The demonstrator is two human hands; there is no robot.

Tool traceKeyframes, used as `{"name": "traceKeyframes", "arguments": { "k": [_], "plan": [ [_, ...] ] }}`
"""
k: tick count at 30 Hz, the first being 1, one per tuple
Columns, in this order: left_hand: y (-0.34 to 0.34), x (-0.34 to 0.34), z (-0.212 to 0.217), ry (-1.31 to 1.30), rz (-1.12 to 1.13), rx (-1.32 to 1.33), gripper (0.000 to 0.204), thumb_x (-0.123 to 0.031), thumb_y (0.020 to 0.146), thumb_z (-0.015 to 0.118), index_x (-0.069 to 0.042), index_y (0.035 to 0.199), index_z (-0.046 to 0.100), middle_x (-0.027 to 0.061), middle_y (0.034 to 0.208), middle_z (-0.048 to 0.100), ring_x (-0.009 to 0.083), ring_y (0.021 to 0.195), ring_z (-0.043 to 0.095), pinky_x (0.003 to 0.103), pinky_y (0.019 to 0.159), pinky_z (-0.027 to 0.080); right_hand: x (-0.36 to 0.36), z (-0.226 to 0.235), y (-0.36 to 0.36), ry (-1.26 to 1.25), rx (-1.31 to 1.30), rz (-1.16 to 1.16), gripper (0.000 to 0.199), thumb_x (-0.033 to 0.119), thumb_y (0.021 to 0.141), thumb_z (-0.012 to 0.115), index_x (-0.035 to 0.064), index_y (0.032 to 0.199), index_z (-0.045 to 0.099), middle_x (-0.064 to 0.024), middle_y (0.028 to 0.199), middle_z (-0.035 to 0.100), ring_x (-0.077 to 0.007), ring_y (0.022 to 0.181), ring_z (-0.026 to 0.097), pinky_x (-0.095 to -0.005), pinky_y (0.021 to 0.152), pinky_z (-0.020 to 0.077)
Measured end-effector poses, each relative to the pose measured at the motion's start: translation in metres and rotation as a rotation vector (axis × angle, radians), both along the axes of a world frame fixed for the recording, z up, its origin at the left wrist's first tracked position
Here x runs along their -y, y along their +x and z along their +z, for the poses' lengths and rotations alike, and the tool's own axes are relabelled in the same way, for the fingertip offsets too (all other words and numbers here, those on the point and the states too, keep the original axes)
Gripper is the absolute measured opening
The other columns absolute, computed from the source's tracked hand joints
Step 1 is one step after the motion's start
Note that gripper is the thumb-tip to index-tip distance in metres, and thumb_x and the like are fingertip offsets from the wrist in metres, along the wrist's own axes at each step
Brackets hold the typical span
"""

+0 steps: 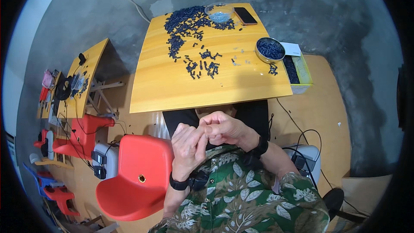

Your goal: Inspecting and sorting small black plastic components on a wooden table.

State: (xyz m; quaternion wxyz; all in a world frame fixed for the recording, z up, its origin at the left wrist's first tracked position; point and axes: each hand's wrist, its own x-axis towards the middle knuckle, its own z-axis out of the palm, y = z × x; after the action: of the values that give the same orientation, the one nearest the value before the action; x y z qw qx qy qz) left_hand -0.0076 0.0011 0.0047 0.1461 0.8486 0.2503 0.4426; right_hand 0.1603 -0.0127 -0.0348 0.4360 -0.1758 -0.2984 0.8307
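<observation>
My left hand (188,143) and my right hand (225,128) meet in front of my body, just off the table's near edge. Both are closed, with thumbs and fingertips pinched together. Whatever they hold, if anything, is too small or hidden to make out. On the yellow wooden table (172,90) lie many small dark cylindrical pieces (185,21), heaped at the far left and scattered toward the middle. A metal bowl (270,50) full of the same dark pieces stands near the right edge. At the back sits a clear bowl (219,14) with small pale bluish pieces.
A phone (245,16) lies at the table's back right. Beside the right edge stands a yellow box (303,71) holding dark pieces. A red chair (138,177) is close on my left. Cables (302,133) trail over the floor at right. Another table (92,62) stands farther left.
</observation>
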Motion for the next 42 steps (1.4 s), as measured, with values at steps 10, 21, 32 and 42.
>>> {"name": "traceKeyframes", "arguments": {
  "k": [10, 21, 32, 42],
  "plan": [
    [0.0, -0.001, -0.003, -0.019, -0.039, 0.033, 0.015, 0.004, 0.077, 0.068, -0.003, 0.089, 0.066, 0.0059, 0.061, 0.049, 0.0243, 0.053, 0.046, 0.035, 0.057, 0.037, 0.008, -0.003, -0.007, 0.036, -0.053, -0.094, 0.022, 0.02, 0.095, 0.065, 0.0038, 0.088, 0.052, 0.0054, 0.061, 0.042, -0.0014, 0.044, 0.029, -0.0199, 0.041, 0.0225],
    [0.003, 0.001, 0.0, -0.031, 0.008, 0.002, 0.007, 0.001, 0.079, 0.069, -0.002, 0.085, 0.066, 0.0073, 0.06, 0.052, 0.024, 0.053, 0.048, 0.035, 0.056, 0.038, 0.007, -0.001, -0.007, -0.022, -0.056, -0.078, 0.023, 0.025, 0.097, 0.062, 0.0079, 0.085, 0.052, 0.0074, 0.058, 0.037, -0.0007, 0.044, 0.026, -0.0195, 0.039, 0.0214],
    [0.006, 0.003, -0.002, -0.066, -0.024, -0.035, 0.009, 0.004, 0.076, 0.066, -0.003, 0.081, 0.063, 0.0085, 0.058, 0.05, 0.0261, 0.052, 0.048, 0.036, 0.057, 0.038, -0.001, -0.028, -0.014, -0.042, -0.202, -0.012, 0.029, 0.021, 0.092, 0.068, 0.013, 0.074, 0.047, 0.0067, 0.057, 0.038, -0.0003, 0.039, 0.031, -0.0165, 0.035, 0.0243],
    [0.004, 0.0, -0.012, -0.1, 0.054, -0.034, 0.005, 0.002, 0.081, 0.067, -0.001, 0.086, 0.066, 0.0096, 0.064, 0.057, 0.0258, 0.056, 0.05, 0.035, 0.056, 0.04, 0.002, -0.012, -0.014, -0.08, -0.125, -0.109, 0.026, 0.019, 0.095, 0.064, 0.0113, 0.075, 0.051, 0.0074, 0.059, 0.04, -0.0004, 0.043, 0.036, -0.0166, 0.038, 0.0253]
  ]
}}
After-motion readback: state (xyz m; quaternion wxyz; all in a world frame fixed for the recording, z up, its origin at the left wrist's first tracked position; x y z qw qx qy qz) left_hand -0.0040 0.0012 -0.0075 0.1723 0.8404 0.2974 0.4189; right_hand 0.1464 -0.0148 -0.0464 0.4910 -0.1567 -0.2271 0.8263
